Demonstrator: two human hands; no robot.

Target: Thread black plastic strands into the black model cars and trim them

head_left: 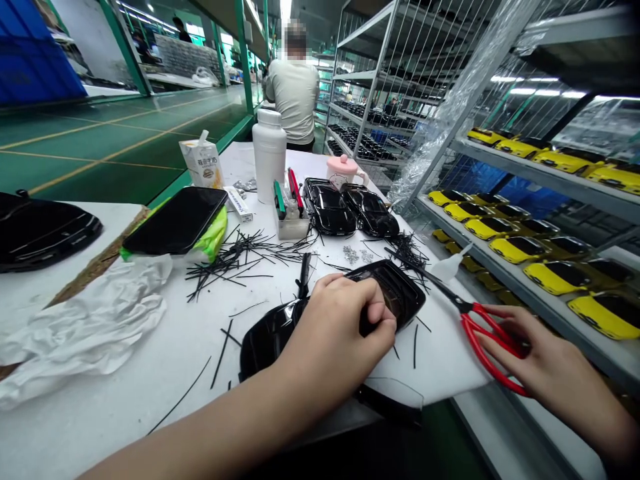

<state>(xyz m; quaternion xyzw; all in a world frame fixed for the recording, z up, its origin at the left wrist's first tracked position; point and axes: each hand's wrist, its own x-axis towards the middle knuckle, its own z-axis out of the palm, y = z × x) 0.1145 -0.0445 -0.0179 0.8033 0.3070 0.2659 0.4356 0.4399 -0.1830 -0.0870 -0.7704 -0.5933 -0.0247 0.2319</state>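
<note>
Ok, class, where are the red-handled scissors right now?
In the head view, the scissors are at the right, in the right hand, pointing toward the black strips.

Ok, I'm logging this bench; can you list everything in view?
Flat bench: one, white, foreground
Glossy model cars: two, black, rear
Glossy car parts: several, black, centre
Thin strips: many, black, scattered
Car body: one, black, left
Rectangular phone: one, black, left
Crumpled sheet: one, white, left
Cylindrical bottle: one, white, rear
Lidded mug: one, pink, rear
Model cars: many, yellow, right
Person: one, pale-shirted, back
Long scissors: one, red-handled, right
Left hand: one, bare, centre
Right hand: one, bare, on scissors
</note>
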